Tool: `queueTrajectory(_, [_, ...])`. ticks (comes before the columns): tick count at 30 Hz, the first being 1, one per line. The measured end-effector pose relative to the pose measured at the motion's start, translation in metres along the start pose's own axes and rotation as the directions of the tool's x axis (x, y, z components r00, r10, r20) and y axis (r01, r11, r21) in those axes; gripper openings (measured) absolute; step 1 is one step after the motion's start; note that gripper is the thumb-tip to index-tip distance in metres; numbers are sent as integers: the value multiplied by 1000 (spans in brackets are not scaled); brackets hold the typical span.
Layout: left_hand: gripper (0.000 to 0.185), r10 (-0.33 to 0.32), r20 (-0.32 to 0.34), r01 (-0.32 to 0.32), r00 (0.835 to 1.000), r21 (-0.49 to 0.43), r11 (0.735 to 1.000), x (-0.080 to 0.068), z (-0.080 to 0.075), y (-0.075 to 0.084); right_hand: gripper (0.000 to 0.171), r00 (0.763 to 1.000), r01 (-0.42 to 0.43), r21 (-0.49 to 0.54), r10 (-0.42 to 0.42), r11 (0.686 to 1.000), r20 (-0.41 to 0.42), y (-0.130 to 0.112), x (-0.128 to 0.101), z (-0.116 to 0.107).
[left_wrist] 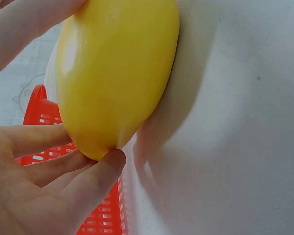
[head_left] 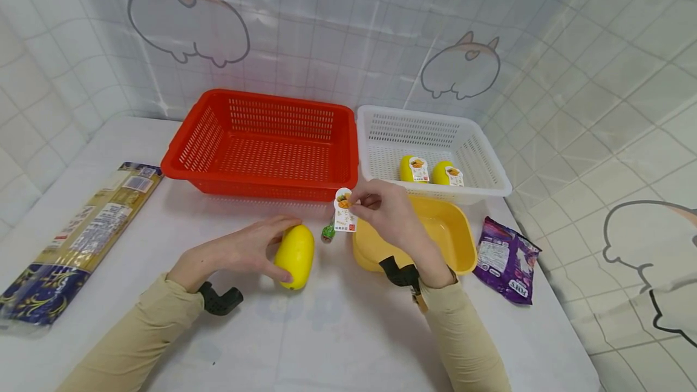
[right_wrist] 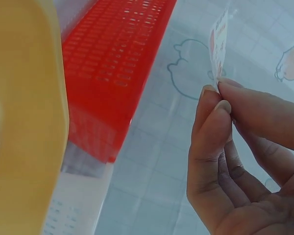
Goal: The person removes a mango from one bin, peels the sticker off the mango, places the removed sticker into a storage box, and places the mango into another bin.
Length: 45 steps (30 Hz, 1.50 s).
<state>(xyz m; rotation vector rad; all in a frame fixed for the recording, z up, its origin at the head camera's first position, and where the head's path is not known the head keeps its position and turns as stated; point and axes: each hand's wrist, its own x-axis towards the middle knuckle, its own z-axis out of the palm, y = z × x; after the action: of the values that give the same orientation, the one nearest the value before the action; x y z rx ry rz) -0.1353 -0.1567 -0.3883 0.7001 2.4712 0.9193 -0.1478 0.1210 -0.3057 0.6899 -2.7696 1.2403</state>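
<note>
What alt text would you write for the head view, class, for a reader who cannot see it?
A left hand holds a yellow fruit on a white table while the right hand pinches a label. Behind stand a red basket and a white basket holding two labelled fruits.

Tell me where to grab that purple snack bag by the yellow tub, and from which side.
Take the purple snack bag by its near crimped bottom edge, coming from the table's front-right. It lies flat with that edge free, while the yellow tub crowds its left side. A pinch grip on the flat seam probably holds best.
</note>
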Motion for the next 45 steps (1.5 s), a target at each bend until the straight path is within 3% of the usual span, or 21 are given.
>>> queueTrajectory(15, [107,-30,5,30,1000,21,999,-1,-1,2,11,1000,-15,46,15,999,-8,3,0,-10])
queueTrajectory(28, [108,-24,6,24,1000,9,1000,-2,-1,2,9,996,-64,-113,70,991,50,15,8,-25])
queueTrajectory(45, [107,-12,-1,12,1000,22,1000,-2,1,2,8,980,-119,-201,148,972,134,34,17,-35])
